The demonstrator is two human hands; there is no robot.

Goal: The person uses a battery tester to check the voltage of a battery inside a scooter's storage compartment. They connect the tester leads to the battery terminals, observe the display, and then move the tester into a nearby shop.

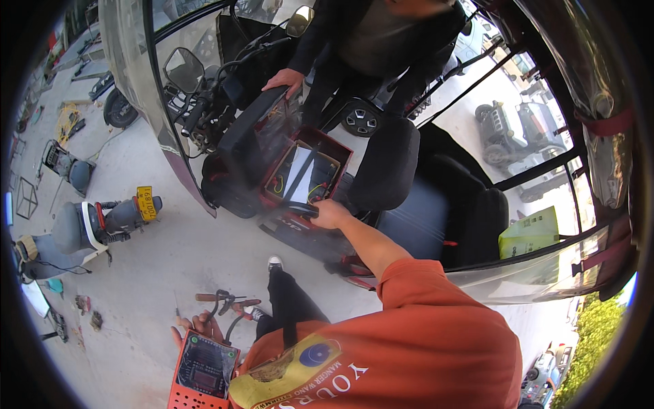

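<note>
My right hand (330,214) reaches to the near rim of an open red-edged compartment (346,158) in an enclosed electric vehicle. Its fingers are closed around a black curved piece (300,208) at that rim. Inside lie a white sheet-like surface (298,168), a dark strap and yellow-green wires. Low on the left, my left hand (203,326) is curled at the top edge of a red box-shaped device (201,371) with a dark display panel. Cables with clamp-like ends (225,300) stick out beside those fingers. Part of this hand is hidden behind the device.
Across the vehicle stands another person, one hand (285,80) on a dark raised seat part (248,126). A black backrest (387,167) and a seat (415,218) are to the right. A parked scooter (75,232) stands left. A yellow-green bag (530,235) sits at the right.
</note>
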